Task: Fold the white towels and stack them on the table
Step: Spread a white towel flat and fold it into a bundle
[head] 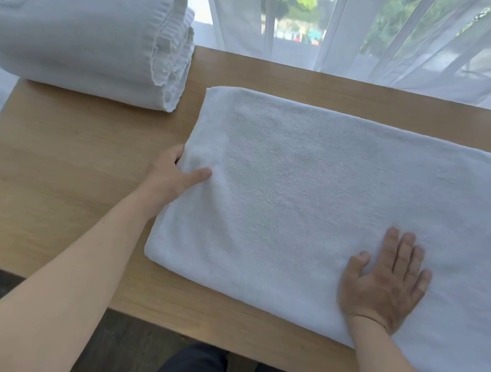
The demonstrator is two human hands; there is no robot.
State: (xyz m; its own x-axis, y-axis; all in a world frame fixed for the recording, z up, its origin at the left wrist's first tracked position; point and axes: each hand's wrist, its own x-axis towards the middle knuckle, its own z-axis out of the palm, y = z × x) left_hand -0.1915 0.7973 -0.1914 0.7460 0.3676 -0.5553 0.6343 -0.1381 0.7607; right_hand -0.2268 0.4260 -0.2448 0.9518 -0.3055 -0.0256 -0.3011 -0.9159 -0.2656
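A stack of folded white terry towels (79,30) is sitting far left on the light wooden table (57,177). The left hand (172,175) is pinching the left edge of the half-folded white towel (316,196), probably readying another fold, while the right hand (385,283) is pressing flat, fingers straight, anchoring it.

Towel (316,196) right end beyond frame edge
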